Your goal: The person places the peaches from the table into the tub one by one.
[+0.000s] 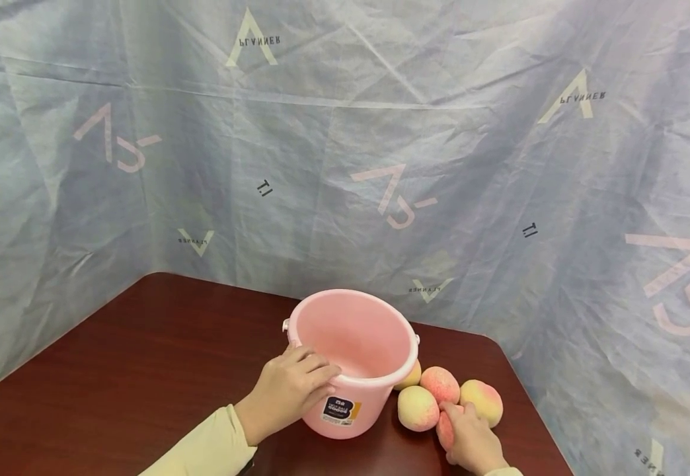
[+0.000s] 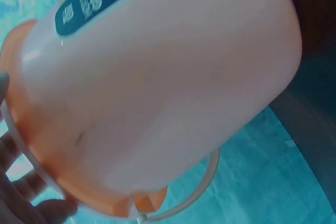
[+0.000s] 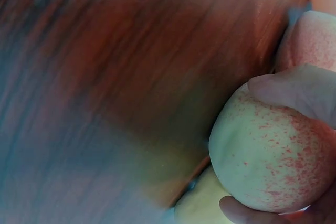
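A pink bucket [image 1: 347, 410] stands upright on the table, its mouth facing up and a dark label on its near side. My left hand [image 1: 291, 390] holds the bucket's near-left rim; in the left wrist view its fingers [image 2: 31, 182] lie along that rim. To the right of the bucket, my right hand [image 1: 472, 439] grips a reddish peach [image 1: 445, 431], with thumb and fingers on either side of it in the right wrist view. Around that peach lie a pale yellow peach [image 1: 418, 408], a pink one [image 1: 440, 385] and a yellow-red one [image 1: 482, 402].
Another yellow peach [image 1: 409, 377] is partly hidden behind the bucket's right side. The dark red wooden table [image 1: 143, 377] ends at a right edge close beyond the peaches. A grey printed cloth [image 1: 333, 165] hangs behind the table. The bucket's handle [image 2: 205, 182] hangs along its side.
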The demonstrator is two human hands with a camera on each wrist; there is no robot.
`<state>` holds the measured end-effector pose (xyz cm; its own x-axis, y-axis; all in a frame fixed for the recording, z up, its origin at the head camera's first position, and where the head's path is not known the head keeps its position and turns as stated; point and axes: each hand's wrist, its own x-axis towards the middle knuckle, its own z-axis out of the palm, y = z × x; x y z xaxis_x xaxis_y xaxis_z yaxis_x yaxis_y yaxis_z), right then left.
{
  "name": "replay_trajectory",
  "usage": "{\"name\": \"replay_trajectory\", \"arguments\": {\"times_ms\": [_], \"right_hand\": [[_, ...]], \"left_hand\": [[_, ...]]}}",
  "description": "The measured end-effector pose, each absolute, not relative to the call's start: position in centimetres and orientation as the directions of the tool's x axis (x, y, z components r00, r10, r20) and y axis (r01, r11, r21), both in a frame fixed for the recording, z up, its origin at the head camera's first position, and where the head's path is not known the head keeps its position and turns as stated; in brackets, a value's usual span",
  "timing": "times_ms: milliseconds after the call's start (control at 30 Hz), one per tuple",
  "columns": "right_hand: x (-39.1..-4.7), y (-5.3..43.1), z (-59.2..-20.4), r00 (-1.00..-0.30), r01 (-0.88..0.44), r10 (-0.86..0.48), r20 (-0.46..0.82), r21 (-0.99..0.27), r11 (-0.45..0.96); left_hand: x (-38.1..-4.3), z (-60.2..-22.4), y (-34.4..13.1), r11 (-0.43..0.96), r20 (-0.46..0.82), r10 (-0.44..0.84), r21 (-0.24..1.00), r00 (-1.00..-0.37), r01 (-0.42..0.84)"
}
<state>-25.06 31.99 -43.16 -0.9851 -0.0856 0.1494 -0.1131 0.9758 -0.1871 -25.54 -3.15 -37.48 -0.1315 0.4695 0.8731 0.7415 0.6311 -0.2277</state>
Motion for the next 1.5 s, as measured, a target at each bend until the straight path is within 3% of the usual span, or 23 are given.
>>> {"name": "replay_trajectory", "arguments": {"times_ms": [133, 733, 1100, 1500], "right_hand": [[-25.0, 32.1, -43.1, -0.985, -0.106, -0.079, 0.152, -0.176, 0.979], [-25.3, 32.1, -42.8, -0.98, -0.123, -0.096, 0.176, -0.149, 0.981], [-25.7, 32.8, -42.0, -0.994, -0.096, -0.084, 0.075, -0.178, 0.979], [-25.4, 32.1, -39.9, -0.998, -0.061, -0.054, 0.037, -0.228, 0.972]], "left_hand": [[-25.4, -37.9, -2.8, 0.643, 0.881, 0.443, -0.181, -0.168, 0.745], [-25.1, -37.8, -2.5, 0.644, 0.883, 0.428, -0.146, -0.195, 0.751], [-25.3, -38.0, -2.1, 0.637, 0.861, 0.446, -0.113, -0.245, 0.763], [-25.2, -37.9, -2.7, 0.646, 0.863, 0.438, -0.107, -0.252, 0.756]]}}
